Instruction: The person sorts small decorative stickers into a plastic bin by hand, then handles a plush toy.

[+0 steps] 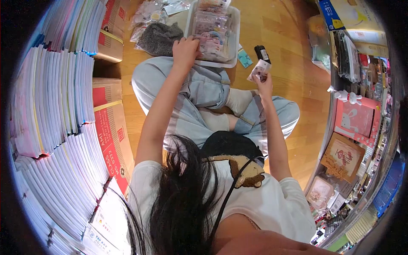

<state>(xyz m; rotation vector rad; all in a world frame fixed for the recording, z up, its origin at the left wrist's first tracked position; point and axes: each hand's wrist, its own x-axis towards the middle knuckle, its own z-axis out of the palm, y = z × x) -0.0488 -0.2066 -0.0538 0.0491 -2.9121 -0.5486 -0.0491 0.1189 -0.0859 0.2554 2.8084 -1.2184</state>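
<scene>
A white plastic tray (233, 46) on the floor holds rows of small clear packets (211, 42) with colourful contents. My left hand (185, 52) is at the tray's near left side, its fingers curled over the rim beside the packets; its fingertips are partly hidden. My right hand (264, 84) is closed on a small packet with a white card top (260, 68), held above the floor right of the tray. Just beyond that packet lies a black object with a white label (262, 53). Between tray and packet is a small teal card (245, 58).
A dark grey fuzzy cloth (160, 39) and clear bags (148, 12) lie left of the tray. Stacked books or paper (55, 102) and cardboard boxes (111, 127) line the left side. Crowded shelves (352, 127) stand at right. My crossed legs (187, 91) are in front of the tray.
</scene>
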